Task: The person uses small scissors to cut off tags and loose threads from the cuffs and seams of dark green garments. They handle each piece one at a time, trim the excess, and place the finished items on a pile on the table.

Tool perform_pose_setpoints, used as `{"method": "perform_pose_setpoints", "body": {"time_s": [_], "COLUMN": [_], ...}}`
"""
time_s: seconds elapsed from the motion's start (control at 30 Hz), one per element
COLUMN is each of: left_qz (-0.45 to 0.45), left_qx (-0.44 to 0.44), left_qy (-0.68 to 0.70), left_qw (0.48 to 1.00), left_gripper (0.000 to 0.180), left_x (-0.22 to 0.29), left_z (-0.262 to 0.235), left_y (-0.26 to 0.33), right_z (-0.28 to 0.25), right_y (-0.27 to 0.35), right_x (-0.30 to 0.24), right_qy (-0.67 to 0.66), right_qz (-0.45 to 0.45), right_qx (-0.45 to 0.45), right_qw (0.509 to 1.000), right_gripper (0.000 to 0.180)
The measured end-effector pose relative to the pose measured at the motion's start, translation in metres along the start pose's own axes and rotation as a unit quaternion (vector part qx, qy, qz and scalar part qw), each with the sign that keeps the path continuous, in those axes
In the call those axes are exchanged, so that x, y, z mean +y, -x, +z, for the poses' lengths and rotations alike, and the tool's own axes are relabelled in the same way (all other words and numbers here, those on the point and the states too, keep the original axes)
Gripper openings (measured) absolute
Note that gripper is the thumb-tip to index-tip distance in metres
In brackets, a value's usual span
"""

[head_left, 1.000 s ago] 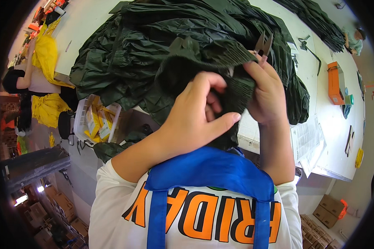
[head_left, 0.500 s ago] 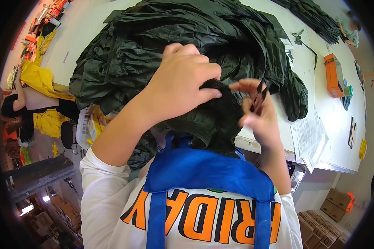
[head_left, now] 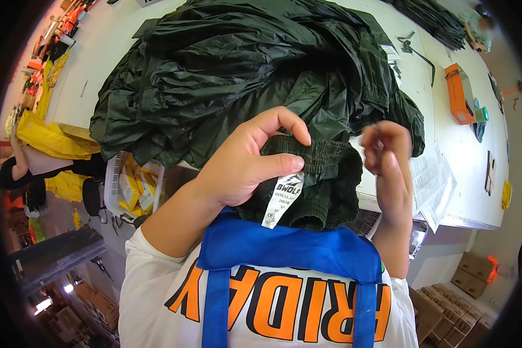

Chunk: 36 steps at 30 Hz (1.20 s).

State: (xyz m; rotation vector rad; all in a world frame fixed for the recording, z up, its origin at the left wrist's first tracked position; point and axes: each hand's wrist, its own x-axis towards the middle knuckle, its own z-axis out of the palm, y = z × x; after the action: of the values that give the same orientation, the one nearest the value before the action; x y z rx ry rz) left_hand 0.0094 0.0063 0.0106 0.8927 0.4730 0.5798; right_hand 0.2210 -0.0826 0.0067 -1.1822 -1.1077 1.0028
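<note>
My left hand (head_left: 246, 159) pinches the gathered elastic waistband (head_left: 332, 156) of a dark green garment between thumb and fingers. A white label (head_left: 281, 200) with printing hangs from the band, just under my thumb. To the right of the band, and apart from it, my right hand (head_left: 393, 162) is raised with curled fingers. It holds a small dark tool (head_left: 378, 144), too smeared by motion to tell its kind. Beyond both hands a large heap of dark green, shiny garments (head_left: 226, 75) lies on the white table (head_left: 464, 168).
White paper sheets (head_left: 429, 188) lie at the table's right front edge, with an orange box (head_left: 459, 93) behind. A white plastic basket (head_left: 115, 191) holding yellow packets (head_left: 138, 185) stands left of my forearm. Yellow garments (head_left: 55, 136) and another person are at far left; someone else is far right.
My left hand has drawn the waistband nearer and turned it, and the white label now shows. My right hand has moved right, away from the cloth.
</note>
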Motion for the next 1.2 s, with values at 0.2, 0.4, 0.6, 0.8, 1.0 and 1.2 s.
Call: {"method": "perform_pose_setpoints", "body": {"time_s": [0.2,0.4,0.6,0.8,1.0,1.2], "left_qz": [0.023,0.0,-0.014,-0.01,-0.022,-0.011], "left_qx": [0.033,0.026,0.038,0.04,0.033,0.034], "left_qy": [-0.038,-0.013,-0.002,-0.032,-0.029,-0.039], "left_qw": [0.998,1.0,0.999,0.999,0.999,0.999], "left_gripper": [0.026,0.025,0.025,0.026,0.024,0.024], "left_x": [-0.001,-0.003,-0.004,-0.004,-0.004,-0.003], "left_z": [0.0,-0.001,0.001,0.003,0.005,0.004], "left_y": [0.007,0.013,0.015,0.018,0.02,0.021], "right_z": [0.019,0.026,0.029,0.032,0.033,0.026], "right_y": [0.023,0.022,0.022,0.02,0.021,0.025], "right_x": [-0.026,-0.022,-0.022,-0.027,-0.027,-0.021], "right_qy": [0.297,0.327,0.321,0.315,0.339,0.27], "right_qz": [-0.087,-0.109,-0.134,-0.114,-0.154,-0.147], "right_qx": [0.023,0.036,0.03,0.021,0.007,0.002], "right_qw": [0.951,0.938,0.937,0.942,0.928,0.952], "right_gripper": [0.031,0.032,0.032,0.029,0.027,0.027]}}
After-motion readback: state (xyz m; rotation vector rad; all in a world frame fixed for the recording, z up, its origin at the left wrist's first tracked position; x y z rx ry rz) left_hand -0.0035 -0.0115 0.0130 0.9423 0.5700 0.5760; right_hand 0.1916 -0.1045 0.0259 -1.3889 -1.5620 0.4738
